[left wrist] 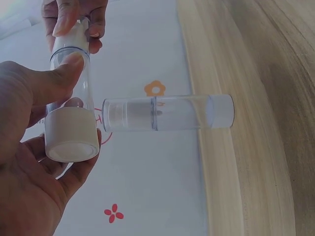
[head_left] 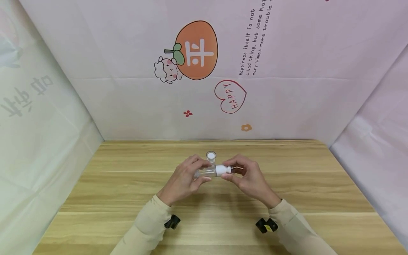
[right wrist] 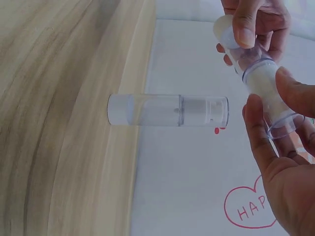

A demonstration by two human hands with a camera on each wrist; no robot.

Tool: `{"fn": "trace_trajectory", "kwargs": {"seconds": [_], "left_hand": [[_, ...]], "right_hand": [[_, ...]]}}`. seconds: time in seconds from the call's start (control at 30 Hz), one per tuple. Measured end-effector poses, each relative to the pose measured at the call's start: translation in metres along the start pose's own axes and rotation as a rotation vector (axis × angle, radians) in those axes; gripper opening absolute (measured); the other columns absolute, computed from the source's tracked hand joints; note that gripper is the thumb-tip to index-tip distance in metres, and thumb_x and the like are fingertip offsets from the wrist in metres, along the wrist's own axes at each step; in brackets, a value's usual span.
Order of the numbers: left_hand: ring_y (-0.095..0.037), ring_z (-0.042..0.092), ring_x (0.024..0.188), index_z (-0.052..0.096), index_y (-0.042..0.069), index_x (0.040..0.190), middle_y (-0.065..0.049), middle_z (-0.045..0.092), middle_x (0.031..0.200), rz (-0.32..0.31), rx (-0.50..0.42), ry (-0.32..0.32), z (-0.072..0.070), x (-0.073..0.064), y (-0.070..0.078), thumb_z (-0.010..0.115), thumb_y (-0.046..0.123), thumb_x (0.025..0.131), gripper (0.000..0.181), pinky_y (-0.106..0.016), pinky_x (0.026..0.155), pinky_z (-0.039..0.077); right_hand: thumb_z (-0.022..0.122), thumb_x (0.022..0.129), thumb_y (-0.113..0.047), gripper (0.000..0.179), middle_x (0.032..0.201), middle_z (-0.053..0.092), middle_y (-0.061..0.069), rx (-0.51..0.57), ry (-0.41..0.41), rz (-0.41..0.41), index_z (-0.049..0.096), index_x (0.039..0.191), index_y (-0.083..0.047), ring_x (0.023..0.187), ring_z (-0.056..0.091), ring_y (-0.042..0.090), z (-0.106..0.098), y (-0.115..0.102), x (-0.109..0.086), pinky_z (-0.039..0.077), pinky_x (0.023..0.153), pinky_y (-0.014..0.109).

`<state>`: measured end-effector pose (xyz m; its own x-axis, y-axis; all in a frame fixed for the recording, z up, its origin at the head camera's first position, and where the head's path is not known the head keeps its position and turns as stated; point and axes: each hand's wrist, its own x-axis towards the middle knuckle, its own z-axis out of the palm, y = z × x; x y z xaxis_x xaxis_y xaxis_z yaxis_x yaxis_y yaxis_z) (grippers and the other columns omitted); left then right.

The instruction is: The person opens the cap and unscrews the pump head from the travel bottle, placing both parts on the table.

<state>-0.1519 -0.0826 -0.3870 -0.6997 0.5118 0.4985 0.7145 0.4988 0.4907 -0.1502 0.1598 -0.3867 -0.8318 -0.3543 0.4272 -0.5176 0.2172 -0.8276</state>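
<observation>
A clear pump bottle point(head_left: 208, 172) with a white base point(left wrist: 72, 135) lies sideways between both hands in the head view. My left hand point(head_left: 185, 177) grips its transparent body, thumb along the side. At the other end, my right hand point(head_left: 251, 177) holds the clear cap point(right wrist: 284, 127) over the white pump top point(right wrist: 266, 87) between thumb and fingers. The fingers partly hide the cap in the head view. Just behind the hands a second clear bottle point(left wrist: 179, 112) of the same kind stands upright on the table, capped and touched by neither hand.
The wooden table point(head_left: 127, 198) ends at a white printed cloth backdrop point(head_left: 143, 109) behind the standing bottle. More cloth hangs at the left and right sides. A black device point(head_left: 172, 222) sits at the left wrist, another point(head_left: 266, 225) at the right.
</observation>
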Motion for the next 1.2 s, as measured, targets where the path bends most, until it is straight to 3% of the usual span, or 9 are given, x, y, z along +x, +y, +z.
{"fn": "trace_trajectory", "kwargs": {"seconds": [0.4,0.67,1.0,1.2], "left_hand": [[-0.022,0.062,0.094,0.068,0.005,0.119,-0.008,0.065,0.107,-0.009,-0.019,-0.038,0.0036,-0.0019,-0.0019,0.083,0.016,0.086,0.038,-0.033,0.077,0.054],[-0.019,0.062,0.095,0.068,0.006,0.119,-0.005,0.064,0.106,-0.02,0.006,-0.02,0.0057,-0.0016,-0.0012,0.084,0.017,0.085,0.038,-0.034,0.077,0.055],[-0.017,0.06,0.092,0.069,0.005,0.119,-0.006,0.065,0.108,-0.025,-0.049,0.012,0.0048,-0.0004,-0.0035,0.084,0.015,0.085,0.038,-0.032,0.076,0.053],[-0.017,0.06,0.094,0.069,0.007,0.12,-0.005,0.065,0.108,-0.024,-0.082,-0.002,0.003,-0.0006,-0.0035,0.083,0.014,0.086,0.038,-0.034,0.08,0.055]], "right_hand": [[0.08,0.086,0.0,0.024,0.104,0.068,0.005,-0.055,-0.068,0.074,0.073,0.108,-0.006,0.087,0.067,0.026,-0.0059,-0.0037,0.0015,0.06,0.077,0.033],[0.082,0.084,-0.001,0.025,0.102,0.069,0.004,-0.07,-0.045,0.062,0.072,0.107,-0.006,0.085,0.067,0.025,-0.0047,-0.0044,0.0012,0.06,0.078,0.035],[0.081,0.083,0.004,0.027,0.103,0.067,0.006,-0.011,0.004,-0.028,0.071,0.107,-0.004,0.087,0.066,0.023,-0.0021,0.001,0.0003,0.06,0.079,0.035],[0.079,0.084,0.005,0.028,0.106,0.067,0.007,0.025,-0.023,-0.006,0.071,0.109,-0.004,0.091,0.065,0.023,-0.0049,0.001,-0.0014,0.06,0.081,0.033]]}}
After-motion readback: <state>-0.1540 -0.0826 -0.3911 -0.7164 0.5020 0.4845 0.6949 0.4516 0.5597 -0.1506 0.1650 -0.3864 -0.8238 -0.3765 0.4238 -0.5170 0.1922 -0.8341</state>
